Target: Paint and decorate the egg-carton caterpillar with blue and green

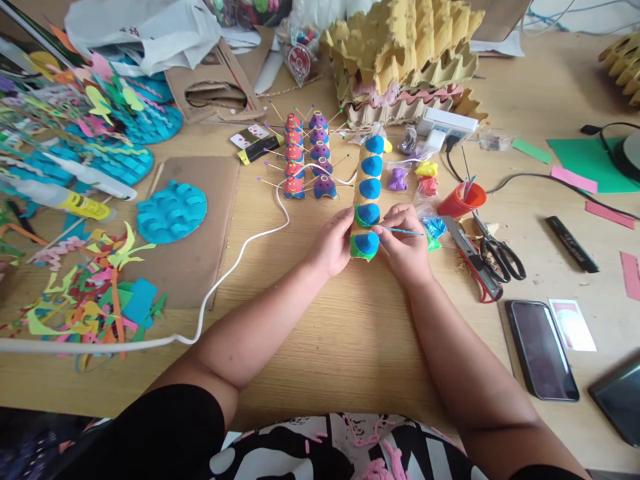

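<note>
A long yellowish egg-carton strip [369, 188] with several blue domes stands out from my hands toward the back of the table. Green clay surrounds the two domes nearest me. My left hand [333, 245] grips the strip's near end from the left, thumb on its edge. On the right side, my right hand [406, 243] pinches a thin blue stick [407, 231], its tip against the strip between the two near domes. Small bags of coloured clay, among them a blue one [434, 227], lie just beyond my right hand.
Finished red strip [295, 157] and purple strip [320, 150] with pins stand left of centre. A white cable [240, 250] crosses the left side. Scissors [500, 257], a cutter [473, 257], a red cup [463, 200] and a phone [541, 350] lie right. Egg trays [400, 53] are stacked behind.
</note>
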The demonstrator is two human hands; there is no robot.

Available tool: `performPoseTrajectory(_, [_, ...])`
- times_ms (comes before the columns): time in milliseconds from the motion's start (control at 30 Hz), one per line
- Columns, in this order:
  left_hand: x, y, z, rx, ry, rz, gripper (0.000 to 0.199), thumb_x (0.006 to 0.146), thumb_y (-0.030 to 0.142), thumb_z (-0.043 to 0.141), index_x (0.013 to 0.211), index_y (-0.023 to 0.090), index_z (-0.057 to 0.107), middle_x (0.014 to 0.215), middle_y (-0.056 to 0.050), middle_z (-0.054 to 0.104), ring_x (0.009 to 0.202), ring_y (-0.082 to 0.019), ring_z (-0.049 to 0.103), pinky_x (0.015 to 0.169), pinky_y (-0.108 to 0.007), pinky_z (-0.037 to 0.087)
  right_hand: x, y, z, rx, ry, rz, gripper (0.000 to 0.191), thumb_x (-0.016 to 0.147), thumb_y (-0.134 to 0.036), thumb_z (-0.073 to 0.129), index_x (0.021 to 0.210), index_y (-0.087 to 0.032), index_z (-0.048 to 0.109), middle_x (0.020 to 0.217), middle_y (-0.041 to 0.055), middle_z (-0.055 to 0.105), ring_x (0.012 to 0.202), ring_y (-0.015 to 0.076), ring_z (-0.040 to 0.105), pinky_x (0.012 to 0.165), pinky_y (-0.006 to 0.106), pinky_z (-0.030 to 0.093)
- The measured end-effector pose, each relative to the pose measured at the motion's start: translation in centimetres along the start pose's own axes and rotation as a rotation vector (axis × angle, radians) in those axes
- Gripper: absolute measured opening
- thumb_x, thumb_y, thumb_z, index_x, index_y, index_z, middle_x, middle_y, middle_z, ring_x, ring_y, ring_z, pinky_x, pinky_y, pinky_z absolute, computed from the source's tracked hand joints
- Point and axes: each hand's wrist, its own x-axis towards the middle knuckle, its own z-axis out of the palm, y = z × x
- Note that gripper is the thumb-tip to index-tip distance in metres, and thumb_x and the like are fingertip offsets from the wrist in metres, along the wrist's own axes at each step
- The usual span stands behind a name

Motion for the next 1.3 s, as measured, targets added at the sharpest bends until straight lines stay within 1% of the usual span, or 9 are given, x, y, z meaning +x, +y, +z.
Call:
performPoseTrajectory(233, [-0.04, -0.05, 0.16, 0.012, 0.049, -0.012, 0.030, 0.111, 0.027, 0.065, 0.085, 0.020, 0.076, 0.083, 0.001, 0.082, 0.071, -0.010, 0.075, 0.071, -0.022, 0.055, 0.15, 0.22, 0.07, -0.060, 0.029, -0.020, 0.035, 0.082, -0.052, 0.099, 0.076, -0.030, 0.072, 0.091, 0.0016, 0.056, 0.097, 0.0239, 0.057, 0.101, 0.044, 0.053])
performPoseTrajectory(433, [-0.14, 0.11, 0.40, -0.010, 0.028, 0.000, 0.049, 0.118, 0.018, 0.045, 0.081, 0.017, 0.076, 0.079, -0.001, 0.080, 0.070, -0.008, 0.074, 0.070, -0.020, 0.054, 0.12, 0.41, -0.14, -0.002, -0.013, -0.008, 0.034, 0.087, -0.054, 0.095, 0.078, -0.029, 0.073, 0.093, 0.0014, 0.059, 0.096, 0.0217, 0.060, 0.095, 0.041, 0.052])
performPoseTrajectory(533, [-0.14, 0.07, 0.32, 0.002, 0.021, 0.001, 0.043, 0.117, 0.021, 0.052, 0.083, 0.017, 0.077, 0.080, 0.000, 0.080, 0.070, -0.008, 0.074, 0.071, -0.019, 0.055, 0.21, 0.65, -0.22, -0.010, -0.039, -0.033, 0.037, 0.086, -0.057, 0.094, 0.079, -0.028, 0.074, 0.093, 0.0009, 0.059, 0.096, 0.0211, 0.061, 0.093, 0.041, 0.053])
performPoseTrajectory(633, [-0.12, -0.02, 0.23, 0.013, 0.025, 0.001, 0.038, 0.115, 0.024, 0.058, 0.082, 0.017, 0.076, 0.078, 0.001, 0.078, 0.068, -0.008, 0.073, 0.069, -0.019, 0.054, 0.33, 0.79, -0.17, -0.059, -0.030, -0.043, 0.039, 0.085, -0.059, 0.095, 0.078, -0.027, 0.073, 0.091, 0.0006, 0.059, 0.097, 0.0215, 0.062, 0.095, 0.041, 0.053])
performPoseTrajectory(767, [-0.14, -0.05, 0.29, 0.015, 0.055, -0.002, 0.037, 0.115, 0.023, 0.057, 0.082, 0.017, 0.075, 0.079, 0.001, 0.079, 0.068, -0.008, 0.073, 0.069, -0.019, 0.054, 0.35, 0.87, -0.11, -0.094, -0.003, -0.062, 0.041, 0.084, -0.059, 0.095, 0.077, -0.027, 0.071, 0.090, 0.0005, 0.058, 0.096, 0.0216, 0.061, 0.093, 0.041, 0.053])
performPoseTrajectory(967, [-0.10, -0.02, 0.25, 0.021, 0.050, -0.011, 0.037, 0.114, 0.024, 0.059, 0.082, 0.017, 0.074, 0.079, 0.001, 0.079, 0.071, -0.009, 0.074, 0.071, -0.020, 0.054, 0.26, 0.97, -0.27, -0.012, -0.049, -0.063, 0.035, 0.089, -0.054, 0.093, 0.079, -0.027, 0.072, 0.093, 0.0003, 0.059, 0.095, 0.0198, 0.061, 0.093, 0.040, 0.051])
performPoseTrajectory(1067, [-0.01, -0.06, 0.22, 0.010, 0.045, -0.005, 0.041, 0.116, 0.020, 0.052, 0.082, 0.017, 0.075, 0.079, 0.000, 0.079, 0.070, -0.008, 0.074, 0.071, -0.020, 0.054, 0.24, 0.73, -0.20, -0.005, -0.038, -0.058, 0.036, 0.088, -0.054, 0.094, 0.079, -0.027, 0.072, 0.091, 0.0000, 0.059, 0.094, 0.0195, 0.060, 0.093, 0.039, 0.051])
performPoseTrajectory(1200, [-0.07, -0.04, 0.29, -0.007, 0.072, -0.015, 0.040, 0.115, 0.019, 0.053, 0.081, 0.017, 0.074, 0.079, 0.000, 0.079, 0.069, -0.008, 0.072, 0.070, -0.019, 0.053, 0.17, 0.29, 0.01, -0.029, -0.009, -0.021, 0.041, 0.085, -0.056, 0.096, 0.077, -0.026, 0.070, 0.088, -0.0004, 0.059, 0.090, 0.0196, 0.059, 0.092, 0.039, 0.051])
performPoseTrajectory(1300, [-0.24, 0.13, 0.27, -0.016, 0.055, -0.044, 0.035, 0.115, 0.023, 0.057, 0.084, 0.016, 0.074, 0.081, 0.000, 0.079, 0.071, -0.009, 0.073, 0.071, -0.020, 0.055, 0.16, 0.38, 0.08, 0.049, -0.011, 0.025, 0.041, 0.084, -0.057, 0.096, 0.077, -0.026, 0.070, 0.089, -0.0006, 0.060, 0.088, 0.0183, 0.057, 0.090, 0.037, 0.051])
